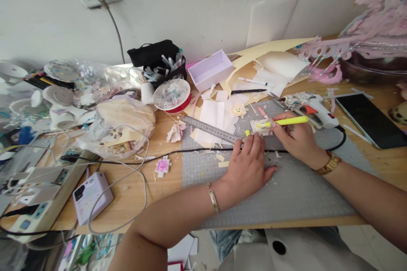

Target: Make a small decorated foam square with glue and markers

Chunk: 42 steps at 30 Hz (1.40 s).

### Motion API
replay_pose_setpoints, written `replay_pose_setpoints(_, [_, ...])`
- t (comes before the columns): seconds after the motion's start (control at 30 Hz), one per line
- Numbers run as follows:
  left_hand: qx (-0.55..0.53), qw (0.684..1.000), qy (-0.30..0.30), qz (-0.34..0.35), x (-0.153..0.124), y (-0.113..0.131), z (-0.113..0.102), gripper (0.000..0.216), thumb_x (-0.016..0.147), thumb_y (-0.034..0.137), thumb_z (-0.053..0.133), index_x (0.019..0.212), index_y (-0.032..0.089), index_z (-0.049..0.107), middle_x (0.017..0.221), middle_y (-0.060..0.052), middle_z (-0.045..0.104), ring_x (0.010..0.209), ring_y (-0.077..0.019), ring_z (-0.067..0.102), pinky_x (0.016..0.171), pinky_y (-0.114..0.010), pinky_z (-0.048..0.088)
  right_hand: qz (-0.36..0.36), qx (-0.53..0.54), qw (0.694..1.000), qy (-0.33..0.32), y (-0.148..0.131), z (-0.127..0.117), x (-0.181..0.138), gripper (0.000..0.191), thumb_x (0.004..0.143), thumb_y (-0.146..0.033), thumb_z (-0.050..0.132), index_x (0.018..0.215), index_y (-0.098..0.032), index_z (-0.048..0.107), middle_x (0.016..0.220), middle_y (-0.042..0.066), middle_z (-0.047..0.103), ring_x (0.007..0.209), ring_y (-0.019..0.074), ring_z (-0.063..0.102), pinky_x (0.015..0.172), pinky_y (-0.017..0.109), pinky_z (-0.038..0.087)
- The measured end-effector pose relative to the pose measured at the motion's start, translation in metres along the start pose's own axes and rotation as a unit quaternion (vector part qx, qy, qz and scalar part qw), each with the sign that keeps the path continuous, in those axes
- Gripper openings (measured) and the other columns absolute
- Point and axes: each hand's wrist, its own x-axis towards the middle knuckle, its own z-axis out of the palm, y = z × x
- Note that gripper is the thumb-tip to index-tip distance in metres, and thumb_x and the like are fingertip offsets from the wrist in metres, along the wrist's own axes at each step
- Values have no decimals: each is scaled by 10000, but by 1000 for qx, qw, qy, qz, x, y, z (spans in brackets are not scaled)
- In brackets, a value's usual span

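Note:
My right hand (294,137) is closed around a yellow highlighter (291,121), its tip at a small whitish piece (259,125) on the grey cutting mat (286,186). My left hand (246,163) lies palm down on the mat, fingers stretched out and thumb apart, fingertips at the near edge of that piece. Just beyond those fingertips a yellow cap (247,133) shows; whether they touch it I cannot tell. A steel ruler (208,129) reaches toward my left fingers. Behind it sit a small smiling-face cutout (239,110) and white paper (210,119).
A glue gun (313,108) and a phone (373,118) lie at right. A black cable (178,151) crosses the mat. Behind stand a lilac box (211,70) and a black pen case (155,57). Plastic bags (124,118), a lilac device (92,198) and power strips (47,194) crowd the left.

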Motion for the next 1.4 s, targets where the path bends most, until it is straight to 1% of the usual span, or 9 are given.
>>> replay_pose_setpoints(0.17, [6, 1000, -1, 2, -1, 1, 1, 733, 1017, 589, 283, 1477, 47, 462, 1520, -173, 487, 1366, -303, 430, 1104, -443, 380, 3, -5, 1000, 9, 0, 0, 1, 185, 927, -388, 546, 929, -229, 642, 792, 52, 719, 641, 217, 640, 603, 353, 491])
replay_pose_setpoints(0.3, [5, 1000, -4, 1, 0, 0, 0, 734, 1015, 591, 287, 1479, 50, 462, 1519, -178, 488, 1367, -306, 430, 1103, -442, 380, 0, 1, 1000, -1, 0, 1, 1, 188, 926, -394, 546, 912, -235, 645, 786, 51, 716, 642, 221, 644, 611, 358, 500])
replay_pose_setpoints(0.47, [1, 1000, 1, 0, 0, 0, -1, 726, 1021, 582, 280, 1474, 44, 464, 1514, -168, 498, 1362, -298, 439, 1107, -439, 375, -4, 9, 1000, -10, 1, 1, 1, 179, 927, -377, 545, 921, -227, 641, 830, 61, 733, 705, 233, 671, 645, 363, 507])
replay_pose_setpoints(0.8, [4, 1000, 5, -2, -1, 1, 0, 723, 1021, 582, 273, 1468, 51, 477, 1520, -166, 496, 1356, -298, 449, 1107, -435, 370, 10, 19, 1000, -2, 1, 1, 0, 141, 898, -352, 577, 865, -230, 640, 738, 39, 698, 613, 212, 619, 589, 344, 474])
replay_pose_setpoints(0.93, [6, 1000, -2, 0, -1, 1, 0, 723, 1021, 582, 274, 1473, 52, 468, 1523, -169, 487, 1367, -298, 441, 1111, -432, 367, 6, 16, 1000, -5, 1, 1, 0, 156, 903, -364, 571, 878, -228, 644, 773, 47, 713, 644, 218, 642, 603, 347, 481])
replay_pose_setpoints(1.03, [3, 1000, 4, 0, -1, 1, 1, 729, 1017, 589, 288, 1468, 46, 471, 1515, -166, 497, 1352, -298, 451, 1104, -437, 376, 4, 19, 1000, -7, 1, 0, 0, 154, 905, -357, 563, 847, -230, 627, 740, 42, 704, 637, 217, 647, 600, 345, 484])
replay_pose_setpoints(1.13, [4, 1000, 11, 0, -1, 1, 1, 726, 1017, 589, 288, 1462, 49, 481, 1510, -167, 504, 1347, -299, 456, 1102, -437, 373, 2, 27, 1000, -10, 1, 0, 0, 141, 904, -356, 563, 869, -233, 624, 774, 47, 717, 655, 219, 658, 615, 347, 495])
replay_pose_setpoints(1.27, [7, 1000, 15, -2, -1, 1, 2, 723, 1015, 591, 291, 1460, 57, 490, 1513, -167, 504, 1347, -301, 459, 1107, -434, 364, 7, 29, 1000, -3, 0, 0, -1, 136, 895, -348, 572, 822, -240, 612, 707, 33, 686, 608, 211, 629, 590, 347, 479])
replay_pose_setpoints(1.4, [1, 1000, 13, -1, -1, 1, 2, 721, 1013, 587, 304, 1460, 52, 487, 1512, -163, 507, 1347, -297, 455, 1108, -435, 366, 1, 25, 1000, 5, 0, -1, -1, 122, 880, -341, 578, 811, -244, 604, 707, 31, 671, 604, 208, 608, 584, 347, 461])
